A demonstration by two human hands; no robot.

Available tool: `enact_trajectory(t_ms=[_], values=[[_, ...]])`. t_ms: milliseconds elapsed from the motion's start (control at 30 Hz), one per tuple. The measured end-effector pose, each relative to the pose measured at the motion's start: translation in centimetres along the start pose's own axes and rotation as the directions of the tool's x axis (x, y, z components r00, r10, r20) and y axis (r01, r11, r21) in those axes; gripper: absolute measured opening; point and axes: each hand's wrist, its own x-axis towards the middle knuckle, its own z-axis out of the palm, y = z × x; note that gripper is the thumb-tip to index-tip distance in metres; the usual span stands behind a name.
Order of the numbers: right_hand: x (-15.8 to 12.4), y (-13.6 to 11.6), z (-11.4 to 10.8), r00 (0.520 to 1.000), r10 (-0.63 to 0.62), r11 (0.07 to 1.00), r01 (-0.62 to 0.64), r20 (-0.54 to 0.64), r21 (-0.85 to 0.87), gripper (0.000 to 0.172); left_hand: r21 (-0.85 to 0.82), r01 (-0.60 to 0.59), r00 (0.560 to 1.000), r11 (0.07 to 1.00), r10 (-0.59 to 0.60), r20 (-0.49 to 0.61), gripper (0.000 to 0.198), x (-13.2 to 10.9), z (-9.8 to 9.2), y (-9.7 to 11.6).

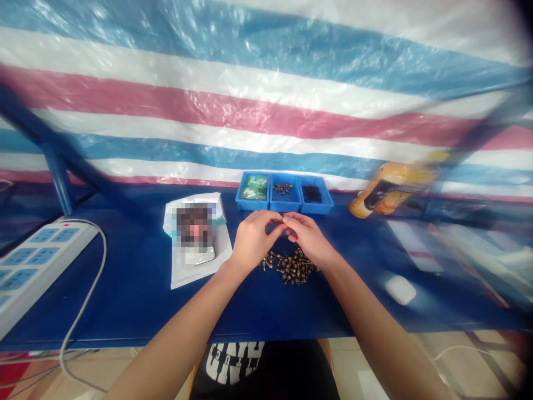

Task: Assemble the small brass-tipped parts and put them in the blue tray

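My left hand [257,236] and my right hand [306,233] meet over the table, thumbs and fingers pinched together. Between their fingertips is a tiny dark part, too small to name; both hands seem closed on it. Just below them lies a heap of small brass-coloured, screw-like pieces [296,268], with some scattered to its left. Beyond my fingertips stand three joined blue bins. The left bin [239,203] holds white pieces on something green, the middle bin [287,204] a few small metal parts, and the right bin [318,209] small black pieces.
White paper packaging [181,275] lies left of my hands. A white power strip [50,253] with a cable occupies the far left. Orange-yellow bottles [377,189] lean at the right, behind a white case [400,290] and blurred flat items. A striped sheet [266,122] hangs behind the blue table [125,311].
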Motion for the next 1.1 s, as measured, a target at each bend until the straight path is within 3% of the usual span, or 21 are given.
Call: enact_trajectory(t_ms=[233,500,867,1100], values=[[-0.18,-0.37,0.03,1.000,0.023,0.991,-0.021,-0.010,0.129,0.022,0.040,-0.041,0.998,0.998,0.042,-0.038,0.012,0.01,-0.05,0.00],[-0.45,-0.80,-0.08,0.997,0.062,0.982,-0.054,-0.036,0.182,0.026,-0.070,0.069,0.993,0.995,-0.075,-0.092,0.015,0.14,-0.08,0.38],[-0.38,-0.39,-0.38,0.997,0.033,0.999,-0.033,-0.067,-0.006,0.033,-0.005,-0.073,0.989,0.997,0.071,-0.130,0.012,0.00,0.04,0.36],[-0.31,-0.44,-0.56,1.000,-0.015,0.999,0.015,0.001,0.044,0.027,-0.012,-0.071,0.991,0.997,0.069,-0.118,0.014,0.03,0.01,0.33]])
